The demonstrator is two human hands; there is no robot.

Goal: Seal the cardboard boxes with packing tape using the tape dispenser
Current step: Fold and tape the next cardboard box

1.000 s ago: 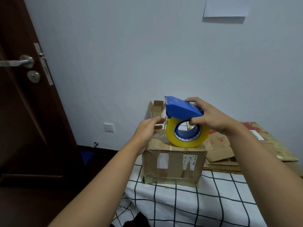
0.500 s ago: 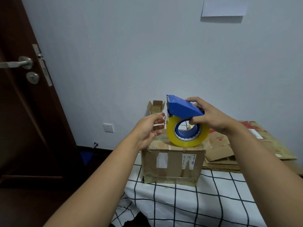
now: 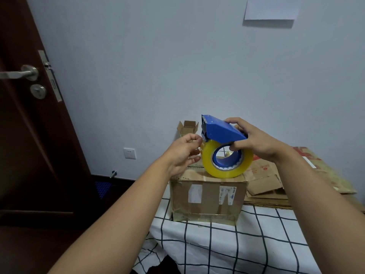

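right hand: holding the blue tape dispenser up in the air, above the box. Fingers curled over the top of the blue housing, thumb hooked into the core of the roll from below.

tape roll: fat yellowish packing tape on a blue hub, hanging under the dispenser's housing, its bottom edge right over the box top. Can't tell if it's actually touching the box.

left hand: up at the dispenser's front end, thumb and forefinger pinched together right at the cutter where the tape comes off. Looks like it's got the loose tape end, but the strip is clear and too small to really see. Other fingers loosely bent underneath.

cardboard box: closed, sits near the corner of the counter, which has a white cloth with black grid lines. Two white labels on its front face, shiny old tape along the bottom edge.

flattened cardboard: stacked just right of the box, red print on it.

small open box: behind, against the wall, flaps up.

background: dark brown door on the left with a metal handle, wall socket, white paper sheet stuck high on the wall.
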